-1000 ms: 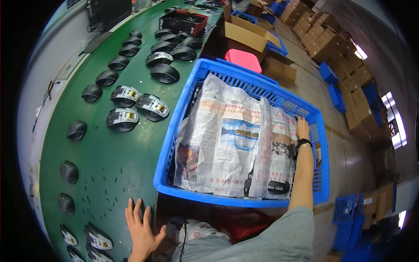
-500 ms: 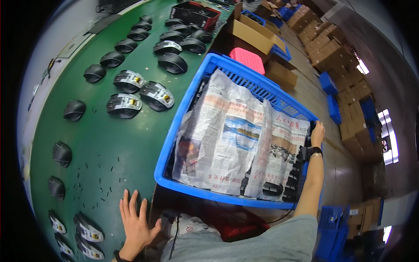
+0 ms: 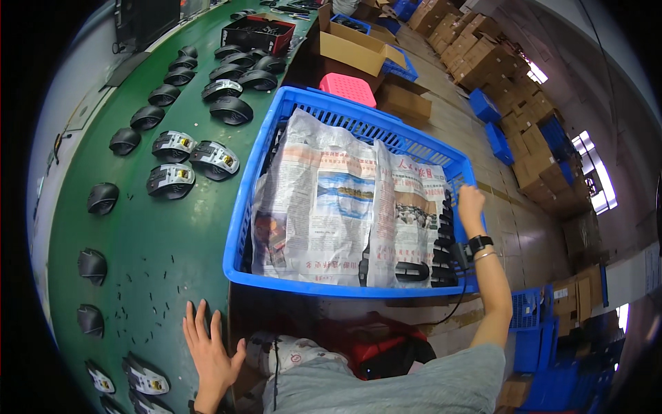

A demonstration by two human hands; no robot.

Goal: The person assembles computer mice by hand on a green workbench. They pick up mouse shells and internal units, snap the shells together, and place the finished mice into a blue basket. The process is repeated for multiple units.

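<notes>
My left hand (image 3: 210,352) lies on the green table (image 3: 155,231) near its edge, fingers spread, holding nothing. My right hand (image 3: 472,209) is closed at the right rim of a blue plastic crate (image 3: 331,286); its fingertips are partly hidden. Sheets of newspaper (image 3: 331,207) cover most of what the crate holds. Black curved shells (image 3: 412,271) show beside the paper at the crate's right and near sides.
Black mouse shells (image 3: 147,117) and open mice with bare innards (image 3: 215,160) stand on the table, with tiny black parts (image 3: 148,303) scattered among them. Beyond the crate are a pink perforated box (image 3: 348,90) and open cartons (image 3: 352,52). Stacked cartons (image 3: 476,55) line the right.
The whole view has shifted, so the crate and table appear farther left and higher. My right hand sits slightly nearer along the crate's right rim. My left hand stays flat on the table.
</notes>
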